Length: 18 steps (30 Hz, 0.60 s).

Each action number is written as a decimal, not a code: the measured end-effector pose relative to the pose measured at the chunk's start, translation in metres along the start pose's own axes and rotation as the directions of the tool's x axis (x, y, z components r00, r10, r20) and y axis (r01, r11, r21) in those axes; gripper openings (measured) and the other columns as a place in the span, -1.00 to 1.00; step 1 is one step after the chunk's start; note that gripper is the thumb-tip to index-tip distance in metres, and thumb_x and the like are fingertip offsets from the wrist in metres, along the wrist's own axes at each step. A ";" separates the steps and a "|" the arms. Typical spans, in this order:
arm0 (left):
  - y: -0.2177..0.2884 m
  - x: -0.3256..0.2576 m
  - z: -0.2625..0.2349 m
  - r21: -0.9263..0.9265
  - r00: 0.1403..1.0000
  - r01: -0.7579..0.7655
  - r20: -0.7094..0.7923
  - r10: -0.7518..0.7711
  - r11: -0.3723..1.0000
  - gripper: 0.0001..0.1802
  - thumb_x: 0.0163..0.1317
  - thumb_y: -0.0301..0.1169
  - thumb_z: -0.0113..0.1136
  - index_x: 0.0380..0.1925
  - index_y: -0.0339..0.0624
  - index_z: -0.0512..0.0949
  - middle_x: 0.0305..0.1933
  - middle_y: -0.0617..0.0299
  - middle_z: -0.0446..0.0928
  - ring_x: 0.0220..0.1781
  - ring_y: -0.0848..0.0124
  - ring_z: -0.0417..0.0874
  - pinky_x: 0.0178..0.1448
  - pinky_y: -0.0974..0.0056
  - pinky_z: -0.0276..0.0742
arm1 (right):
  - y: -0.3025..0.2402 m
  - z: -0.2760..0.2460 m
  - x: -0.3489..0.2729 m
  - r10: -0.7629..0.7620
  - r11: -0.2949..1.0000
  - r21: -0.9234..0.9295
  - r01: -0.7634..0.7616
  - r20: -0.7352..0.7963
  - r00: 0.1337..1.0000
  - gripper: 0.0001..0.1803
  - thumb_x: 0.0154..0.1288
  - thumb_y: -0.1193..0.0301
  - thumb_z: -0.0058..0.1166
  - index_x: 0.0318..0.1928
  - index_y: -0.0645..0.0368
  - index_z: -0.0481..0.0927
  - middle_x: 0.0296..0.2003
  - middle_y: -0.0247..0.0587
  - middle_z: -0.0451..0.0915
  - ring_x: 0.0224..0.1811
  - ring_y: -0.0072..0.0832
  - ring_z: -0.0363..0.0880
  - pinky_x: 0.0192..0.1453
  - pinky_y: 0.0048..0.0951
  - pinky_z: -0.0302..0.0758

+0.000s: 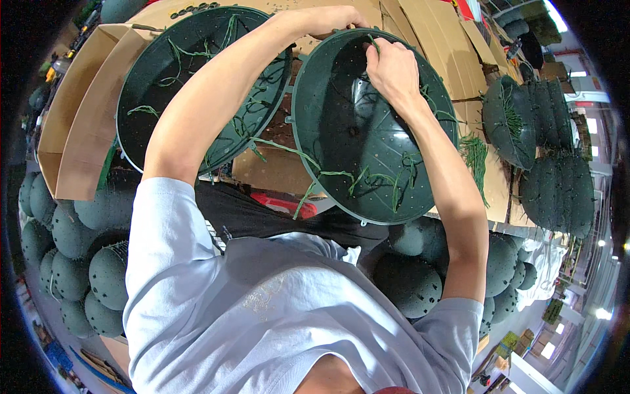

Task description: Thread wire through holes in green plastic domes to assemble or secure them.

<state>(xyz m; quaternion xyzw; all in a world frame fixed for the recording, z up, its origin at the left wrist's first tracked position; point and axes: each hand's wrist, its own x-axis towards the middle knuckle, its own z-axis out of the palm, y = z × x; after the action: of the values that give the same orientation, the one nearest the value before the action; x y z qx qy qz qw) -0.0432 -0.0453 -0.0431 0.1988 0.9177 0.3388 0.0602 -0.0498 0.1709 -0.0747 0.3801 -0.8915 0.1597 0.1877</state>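
Note:
A dark green plastic half-sphere shell (341,131) lies tilted in front of me, its hollow side up, with green cords (394,187) threaded through its wall. Inside it, near the far rim, my right hand (397,72) is closed, the thumb and fingers pinching a green cord (373,44). Over the far rim reaches my left hand (338,20), its fingers bent against the outside of the shell; whatever they hold is hidden. Beneath my left forearm sits a second green half-sphere shell (141,85) with similar cords hanging inside.
An open cardboard box (92,111) stands at the left. Flattened cardboard (433,39) covers the table. A bundle of green cords (474,157) lies right of the shell, before stacked half-spheres (551,118). Dark round shells (72,236) are heaped on both sides of me.

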 end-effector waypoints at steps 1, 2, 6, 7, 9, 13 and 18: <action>0.002 0.001 0.001 0.044 1.000 -0.003 0.014 0.002 0.999 -0.76 0.26 -0.57 0.07 -0.16 -0.48 0.64 -0.34 -0.03 0.68 -0.33 0.23 0.61 -0.18 0.07 0.53 | 0.001 0.000 0.000 0.004 1.000 -0.003 -0.004 0.002 1.000 -0.66 0.43 0.23 0.06 -0.20 0.28 0.70 -0.31 0.17 0.72 -0.19 0.14 0.71 0.02 0.07 0.60; 0.005 0.002 0.002 0.041 1.000 -0.006 0.017 0.005 0.999 -0.76 0.26 -0.57 0.07 -0.16 -0.48 0.64 -0.34 -0.03 0.68 -0.33 0.23 0.61 -0.18 0.07 0.53 | 0.001 -0.001 0.001 0.060 0.998 0.018 -0.061 0.044 0.997 -0.65 0.43 0.22 0.05 -0.20 0.28 0.70 -0.29 0.19 0.72 -0.17 0.14 0.71 0.03 0.08 0.60; -0.006 0.002 0.004 -0.034 0.999 0.044 0.006 -0.043 0.998 -0.73 0.33 -0.54 -0.02 -0.13 -0.46 0.63 -0.33 0.01 0.66 -0.32 0.21 0.60 -0.19 0.06 0.52 | -0.006 -0.007 0.007 0.174 0.972 0.126 -0.198 0.180 0.968 -0.63 0.43 0.19 0.02 -0.18 0.26 0.71 -0.24 0.24 0.72 -0.11 0.17 0.71 0.07 0.11 0.58; -0.006 0.003 0.004 0.005 1.000 0.012 -0.003 -0.012 1.000 -0.71 0.36 -0.52 -0.05 -0.12 -0.45 0.63 -0.32 0.03 0.65 -0.31 0.21 0.59 -0.20 0.06 0.52 | -0.004 -0.008 0.007 0.176 0.972 0.125 -0.200 0.180 0.968 -0.63 0.43 0.19 0.02 -0.18 0.26 0.71 -0.24 0.24 0.72 -0.11 0.17 0.71 0.07 0.11 0.58; -0.006 0.001 0.008 -0.032 0.999 0.033 -0.042 -0.034 0.999 -0.71 0.37 -0.52 -0.06 -0.13 -0.45 0.63 -0.32 0.06 0.64 -0.31 0.22 0.58 -0.21 0.06 0.51 | -0.001 -0.010 0.009 0.105 0.975 0.178 -0.134 0.166 0.981 -0.63 0.42 0.19 0.01 -0.15 0.25 0.71 -0.25 0.27 0.71 -0.11 0.19 0.70 0.08 0.13 0.57; 0.009 -0.007 0.006 -0.143 1.000 0.028 0.000 -0.029 0.989 -0.74 0.37 -0.49 -0.06 -0.17 -0.39 0.62 -0.34 0.13 0.61 -0.34 0.27 0.56 -0.27 0.10 0.47 | 0.003 -0.013 0.011 0.091 0.977 0.171 -0.127 0.203 0.975 -0.63 0.41 0.20 0.02 -0.14 0.25 0.71 -0.23 0.29 0.71 -0.10 0.19 0.70 0.09 0.12 0.58; 0.008 -0.010 0.004 -0.327 0.982 0.190 0.044 -0.186 0.926 -0.77 0.35 -0.46 -0.02 -0.21 -0.32 0.62 -0.38 0.16 0.58 -0.37 0.32 0.53 -0.31 0.13 0.44 | -0.002 -0.004 0.008 0.110 0.979 0.151 -0.134 0.159 0.981 -0.63 0.43 0.18 0.04 -0.11 0.24 0.71 -0.20 0.28 0.71 -0.08 0.21 0.69 0.10 0.13 0.59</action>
<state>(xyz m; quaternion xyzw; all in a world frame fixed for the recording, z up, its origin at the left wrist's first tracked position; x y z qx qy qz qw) -0.0303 -0.0410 -0.0413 0.0994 0.8624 0.4789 0.1306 -0.0525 0.1668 -0.0675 0.3495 -0.9090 0.2131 0.0787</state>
